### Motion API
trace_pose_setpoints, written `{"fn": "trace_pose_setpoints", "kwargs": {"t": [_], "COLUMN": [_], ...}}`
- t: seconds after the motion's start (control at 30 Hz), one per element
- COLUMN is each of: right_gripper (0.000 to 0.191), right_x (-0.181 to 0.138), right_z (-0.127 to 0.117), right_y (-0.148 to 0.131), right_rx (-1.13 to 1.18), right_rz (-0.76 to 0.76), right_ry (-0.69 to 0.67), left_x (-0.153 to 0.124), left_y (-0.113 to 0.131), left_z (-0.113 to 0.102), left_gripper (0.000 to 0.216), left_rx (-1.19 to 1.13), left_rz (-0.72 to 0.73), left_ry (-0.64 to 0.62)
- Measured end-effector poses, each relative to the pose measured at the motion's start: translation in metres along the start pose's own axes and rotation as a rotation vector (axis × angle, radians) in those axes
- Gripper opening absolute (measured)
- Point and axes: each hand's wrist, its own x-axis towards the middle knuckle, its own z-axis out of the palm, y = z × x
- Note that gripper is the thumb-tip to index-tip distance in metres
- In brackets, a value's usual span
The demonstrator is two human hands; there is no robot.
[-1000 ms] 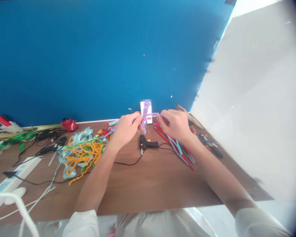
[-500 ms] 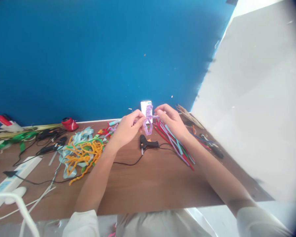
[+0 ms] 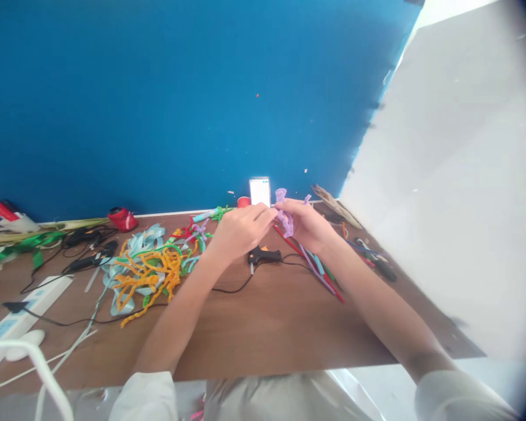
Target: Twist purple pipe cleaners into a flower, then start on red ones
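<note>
Nearest me, under my wrists, the brown table (image 3: 263, 327) lies bare of craft stuff, and the black glue gun (image 3: 263, 255) sits just below and a little nearer than my fingertips, its cord trailing toward my left forearm.

My left hand (image 3: 239, 231) and right hand (image 3: 304, 225) meet above it, almost touching. Between them is the lilac pipe cleaner twist (image 3: 284, 217). It lies right of my left fingertips and against the inner side of my right fingers, its long axis running up and down, tilted slightly left at the top. My right hand is closed around its lower part and is the nearer one to it; my left fingers are pinched together at its side, though I cannot tell whether they actually grip it.

Beyond my right hand lies the bundle of coloured pipe cleaners (image 3: 322, 272); left of my left hand, the orange tangle (image 3: 146, 275). Farthest, just behind my fingertips, a phone (image 3: 259, 192) leans against the blue wall (image 3: 179, 99).
</note>
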Motion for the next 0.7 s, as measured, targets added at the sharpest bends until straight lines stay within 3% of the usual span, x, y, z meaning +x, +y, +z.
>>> {"fn": "trace_pose_setpoints", "kwargs": {"t": [0.1,0.37,0.57,0.7], "right_gripper": [0.022,0.036,0.033,0.034], "right_x": [0.0,-0.002,-0.006,-0.007], "right_z": [0.0,0.003,0.011,0.014], "right_y": [-0.001,0.007,0.008,0.013], "right_rx": [0.046,0.022,0.038,-0.032], "right_rz": [0.132,0.252,0.172,0.087], "right_ry": [-0.008,-0.193,-0.135,-0.081], "left_x": [-0.003,-0.004,-0.003,0.001], "left_y": [-0.005,-0.005,0.003,0.014], "left_z": [0.003,0.001,0.005,0.004], "left_gripper": [0.029,0.034,0.039,0.036], "left_rx": [0.074,0.026,-0.071,-0.163], "left_rz": [0.111,0.086,-0.106,-0.313], "left_ry": [0.035,0.042,0.207,0.296]}}
